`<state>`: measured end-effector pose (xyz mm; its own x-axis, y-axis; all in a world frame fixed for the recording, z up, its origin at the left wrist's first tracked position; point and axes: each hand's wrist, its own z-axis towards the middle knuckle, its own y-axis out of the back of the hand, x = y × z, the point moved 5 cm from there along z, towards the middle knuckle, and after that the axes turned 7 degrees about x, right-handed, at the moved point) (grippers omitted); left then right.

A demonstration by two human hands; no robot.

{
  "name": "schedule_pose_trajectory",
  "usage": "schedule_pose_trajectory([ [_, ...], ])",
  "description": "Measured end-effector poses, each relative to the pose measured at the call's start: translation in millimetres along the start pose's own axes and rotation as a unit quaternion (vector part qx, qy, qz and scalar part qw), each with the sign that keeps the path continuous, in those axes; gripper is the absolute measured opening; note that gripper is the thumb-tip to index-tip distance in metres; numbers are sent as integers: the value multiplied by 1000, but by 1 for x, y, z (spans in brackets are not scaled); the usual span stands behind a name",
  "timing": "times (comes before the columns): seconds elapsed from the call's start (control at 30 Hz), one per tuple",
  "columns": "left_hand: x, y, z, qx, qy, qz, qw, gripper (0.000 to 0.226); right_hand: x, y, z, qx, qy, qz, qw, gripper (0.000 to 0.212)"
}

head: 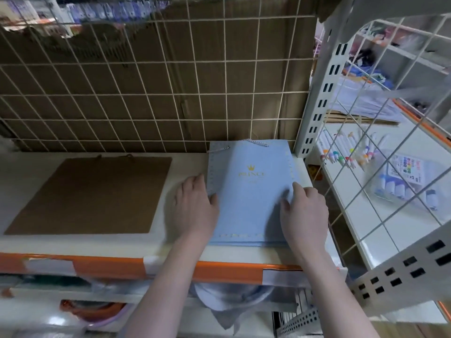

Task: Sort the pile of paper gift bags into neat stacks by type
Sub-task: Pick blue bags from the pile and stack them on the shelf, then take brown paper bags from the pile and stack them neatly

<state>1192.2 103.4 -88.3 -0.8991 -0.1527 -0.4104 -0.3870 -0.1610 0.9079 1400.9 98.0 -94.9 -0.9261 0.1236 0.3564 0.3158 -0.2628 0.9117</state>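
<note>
The blue bags [249, 193] sat stacked on the shelf [185, 254], right of the brown bag [90, 196]. Left hand [195, 206] lay flat on the stack's left edge, right hand [305, 211] flat on its right edge, fingers straight, gripping nothing.

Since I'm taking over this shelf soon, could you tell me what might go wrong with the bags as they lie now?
The blue bags lie near the shelf's front edge, so a push from the left hand or right hand could slide them off. Their rope handle lies against the wire grid and may snag. The brown bag lies apart, slightly askew.
</note>
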Motion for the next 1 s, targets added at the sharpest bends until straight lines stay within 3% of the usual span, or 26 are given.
schedule_pose_trajectory([
  [0.27, 57, 39, -27, 21, 42, 85, 995, 56, 78, -18, -29, 42, 109, -22, 993, 15],
  [0.43, 129, 77, -45, -7, 88, 103, 991, 55, 147, -35, -59, 76, 153, -39, 985, 19],
  [0.67, 282, 149, -69, -34, 145, 87, 985, 56, 295, -68, -125, 115, 182, -42, 976, 25],
  [0.93, 462, 253, -81, -50, 153, 80, 984, 50, 475, -105, -205, 119, 229, -12, 966, 18],
  [1.0, 497, 274, -78, -60, 156, 68, 984, 49, 514, -114, -212, 130, 241, -10, 962, 24],
])
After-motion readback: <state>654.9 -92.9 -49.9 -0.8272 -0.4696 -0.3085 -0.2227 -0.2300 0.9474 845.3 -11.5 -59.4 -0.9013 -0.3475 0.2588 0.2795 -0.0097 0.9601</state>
